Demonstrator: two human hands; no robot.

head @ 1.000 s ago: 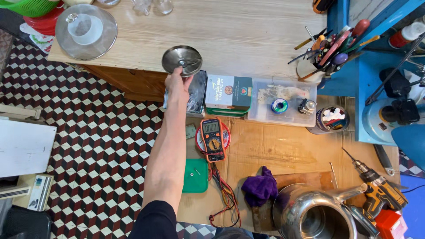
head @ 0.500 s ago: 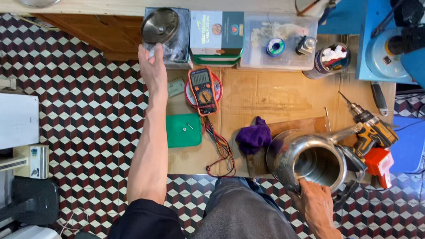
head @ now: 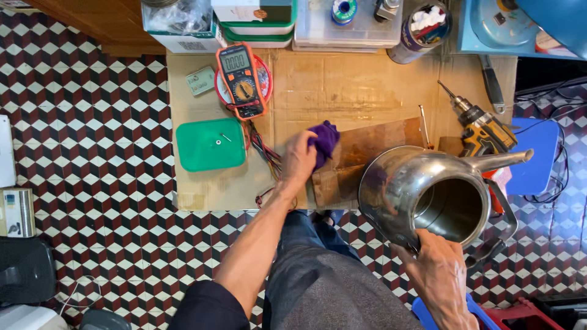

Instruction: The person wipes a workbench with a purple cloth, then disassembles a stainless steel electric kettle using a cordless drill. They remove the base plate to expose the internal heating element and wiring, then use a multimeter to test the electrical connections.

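Observation:
My left hand (head: 299, 160) reaches over the cardboard sheet (head: 354, 98) and closes its fingers on a crumpled purple cloth (head: 324, 139), which lies by a wooden board (head: 367, 160). My right hand (head: 439, 276) grips the rim of a shiny steel kettle (head: 428, 195) at its near side. The kettle is tilted, its open mouth faces me, and its spout points right. A dark handle hangs at its right side.
An orange multimeter (head: 241, 79) lies on a red disc with wires trailing, beside a green lid (head: 210, 144) with a screw on it. A yellow cordless drill (head: 480, 131), a screwdriver and a can (head: 419, 30) lie at the right. Boxes line the far edge. The floor is checkered tile.
My left hand let go of the steel lid on the far box and came back to the purple cloth. The view dropped toward me, and my right hand stays on the kettle.

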